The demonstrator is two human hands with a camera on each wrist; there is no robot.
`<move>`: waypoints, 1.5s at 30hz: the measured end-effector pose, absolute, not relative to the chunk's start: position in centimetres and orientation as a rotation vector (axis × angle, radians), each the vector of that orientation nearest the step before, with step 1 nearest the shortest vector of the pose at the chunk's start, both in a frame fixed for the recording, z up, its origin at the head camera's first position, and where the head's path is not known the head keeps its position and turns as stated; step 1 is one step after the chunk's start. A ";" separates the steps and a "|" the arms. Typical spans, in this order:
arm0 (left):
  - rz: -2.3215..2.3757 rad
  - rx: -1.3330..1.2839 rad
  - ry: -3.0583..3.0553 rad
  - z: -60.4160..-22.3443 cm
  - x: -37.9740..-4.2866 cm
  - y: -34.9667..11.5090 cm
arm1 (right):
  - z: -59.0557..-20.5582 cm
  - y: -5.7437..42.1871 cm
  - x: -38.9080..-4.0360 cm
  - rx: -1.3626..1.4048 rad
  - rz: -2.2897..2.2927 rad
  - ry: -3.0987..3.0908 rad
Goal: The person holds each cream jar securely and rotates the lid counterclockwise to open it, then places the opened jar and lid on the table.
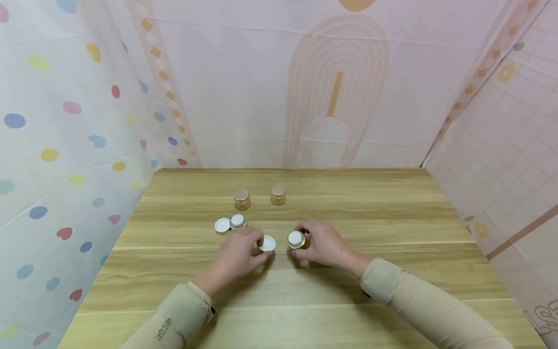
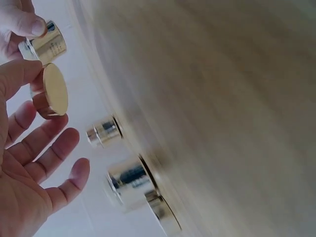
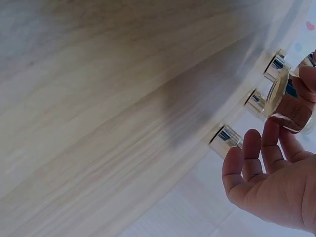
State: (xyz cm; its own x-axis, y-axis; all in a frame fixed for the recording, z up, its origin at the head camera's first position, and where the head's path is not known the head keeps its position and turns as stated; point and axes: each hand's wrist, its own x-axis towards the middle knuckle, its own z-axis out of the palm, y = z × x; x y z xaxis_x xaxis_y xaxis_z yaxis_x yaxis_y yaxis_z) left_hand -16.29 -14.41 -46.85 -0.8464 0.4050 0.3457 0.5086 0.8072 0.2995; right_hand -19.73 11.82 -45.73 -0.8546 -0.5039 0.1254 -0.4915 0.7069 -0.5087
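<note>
My left hand (image 1: 233, 254) pinches a round gold lid (image 1: 268, 244) between thumb and finger, its white inside facing up. In the left wrist view the outer gold face of the lid (image 2: 57, 90) shows, and the other fingers spread loosely. To the right, my right hand (image 1: 324, 245) grips a small gold cosmetic jar (image 1: 296, 239) by its sides. A white disc covers the mouth of this jar, which is held just above the table; its gold underside (image 3: 277, 94) appears in the right wrist view. A small gap separates the lid from the jar.
Just beyond my left hand stands another uncovered gold jar (image 1: 238, 221), with an upturned lid (image 1: 222, 225) beside it. Two capped gold jars, the left one (image 1: 242, 199) and the right one (image 1: 278, 195), stand farther back on the wooden table (image 1: 370, 208). Patterned curtains surround the table.
</note>
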 end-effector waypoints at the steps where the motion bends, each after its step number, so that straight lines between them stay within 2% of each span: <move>1: -0.564 -0.680 -2.729 -46.8 -16.2 -14.7 | -45.6 11.7 -19.8 -0.849 -0.843 2.878; 20: -0.542 -0.316 -2.852 -46.9 -15.7 -22.1 | -45.5 5.8 -21.0 -0.898 -0.744 2.795; 33: -0.436 -0.248 -2.991 -46.7 -16.1 -23.1 | -45.9 0.0 -20.8 -0.837 -0.615 2.818; 45: -0.419 -0.223 -3.084 -46.9 -16.3 -23.1 | -45.9 -2.4 -20.8 -0.785 -0.540 2.872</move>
